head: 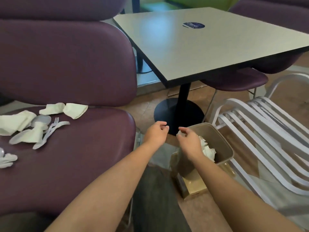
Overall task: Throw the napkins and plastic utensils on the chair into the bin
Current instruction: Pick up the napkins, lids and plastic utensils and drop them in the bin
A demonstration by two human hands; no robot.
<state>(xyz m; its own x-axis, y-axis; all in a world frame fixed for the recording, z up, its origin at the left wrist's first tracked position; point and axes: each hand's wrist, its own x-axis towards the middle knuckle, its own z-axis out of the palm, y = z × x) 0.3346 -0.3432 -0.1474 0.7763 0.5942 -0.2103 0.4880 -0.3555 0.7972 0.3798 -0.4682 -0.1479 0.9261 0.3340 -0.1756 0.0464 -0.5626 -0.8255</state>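
White napkins (pixel 73 110) and several white plastic forks and spoons (pixel 50 129) lie on the purple chair seat (pixel 80 156) at the left. More utensils (pixel 6 159) sit at the seat's left edge. The tan bin (pixel 222 144) stands on the floor to the right of the chair, with crumpled napkins (pixel 208 150) and a fork inside. My left hand (pixel 156 133) hovers between the chair and the bin, fingers loosely curled and empty. My right hand (pixel 189 139) is over the bin's left rim. A bit of white shows at its fingertips, and whether it grips it is unclear.
A square table (pixel 209 44) on a black pedestal base (pixel 177 111) stands just behind the bin. A white slatted metal chair (pixel 260 131) is at the right. The bin rests on a cardboard box (pixel 192 185). Other purple chairs surround the table.
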